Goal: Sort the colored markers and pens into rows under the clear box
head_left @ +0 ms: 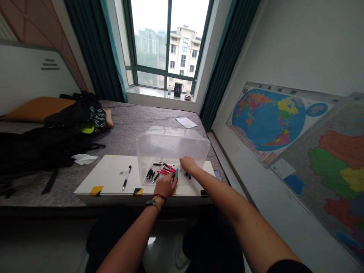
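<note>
A clear plastic box [170, 146] stands on a white board [110, 178] laid on the bed. Inside it lie several black and red pens [159, 171]. My left hand [165, 185] is closed at the box's near edge, pinching a teal pen [176, 173] upright. My right hand [187, 165] is curled at the box's near right corner, its fingers bent down over small dark items I cannot make out. One black pen [126, 177] lies alone on the board, left of the box.
Black bags and clothes [54, 136] and an orange pillow [36, 108] fill the bed's left side. Crumpled white paper [83, 159] lies near the board, a sheet of paper [186, 122] farther back. Maps [267, 117] cover the right wall. A window [167, 41] is ahead.
</note>
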Available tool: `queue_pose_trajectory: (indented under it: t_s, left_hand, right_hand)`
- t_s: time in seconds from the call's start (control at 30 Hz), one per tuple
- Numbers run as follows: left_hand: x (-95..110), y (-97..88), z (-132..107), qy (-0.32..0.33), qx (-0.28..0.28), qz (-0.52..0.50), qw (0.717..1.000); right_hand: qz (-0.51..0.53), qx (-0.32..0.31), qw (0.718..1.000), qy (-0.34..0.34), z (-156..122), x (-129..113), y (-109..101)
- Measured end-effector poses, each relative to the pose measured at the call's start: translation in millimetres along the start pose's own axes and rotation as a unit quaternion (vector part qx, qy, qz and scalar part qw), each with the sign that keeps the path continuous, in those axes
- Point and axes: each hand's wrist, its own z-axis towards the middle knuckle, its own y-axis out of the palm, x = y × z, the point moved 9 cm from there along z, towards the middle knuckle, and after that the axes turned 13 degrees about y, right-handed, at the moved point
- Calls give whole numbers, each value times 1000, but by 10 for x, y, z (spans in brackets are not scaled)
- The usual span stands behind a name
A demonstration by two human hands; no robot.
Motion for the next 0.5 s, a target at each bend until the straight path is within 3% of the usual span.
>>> queue_pose_trajectory:
  t_s: [0.33,0.5]
  left_hand:
    - [-5,1,-6,2,4,-2,1000]
    - [-18,-6,-8,-1,10,-9,1000]
  right_hand:
    - [33,-4,999,30,56,-63,107]
    - [133,63,988,39,-122,14,-48]
